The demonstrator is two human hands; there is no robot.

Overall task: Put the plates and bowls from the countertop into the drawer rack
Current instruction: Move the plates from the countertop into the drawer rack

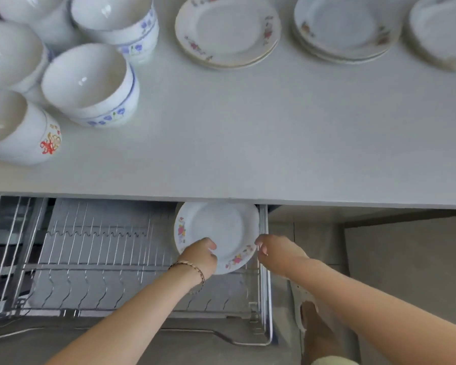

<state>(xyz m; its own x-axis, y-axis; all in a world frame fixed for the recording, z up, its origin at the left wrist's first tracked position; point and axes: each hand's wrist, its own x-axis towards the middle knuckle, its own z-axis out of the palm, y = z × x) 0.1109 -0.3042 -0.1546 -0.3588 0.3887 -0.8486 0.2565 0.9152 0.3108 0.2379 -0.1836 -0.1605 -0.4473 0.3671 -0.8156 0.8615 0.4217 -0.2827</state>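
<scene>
A white plate with a flower rim (221, 227) stands tilted at the right end of the wire drawer rack (98, 259), below the counter edge. My left hand (200, 255) grips its lower left rim, thumb on the face. My right hand (269, 251) is at the plate's right rim, fingertips touching or just beside it. On the countertop (248, 133) lie stacks of flower-rimmed plates (227, 30) (345, 27) and a further plate (442, 32) at the far right. Several white bowls (90, 83) cluster at the left.
The rack's slots to the left of the plate hold nothing. The drawer's metal frame (263, 259) runs along the right side. My foot in a sandal (311, 312) stands on the floor right of the drawer.
</scene>
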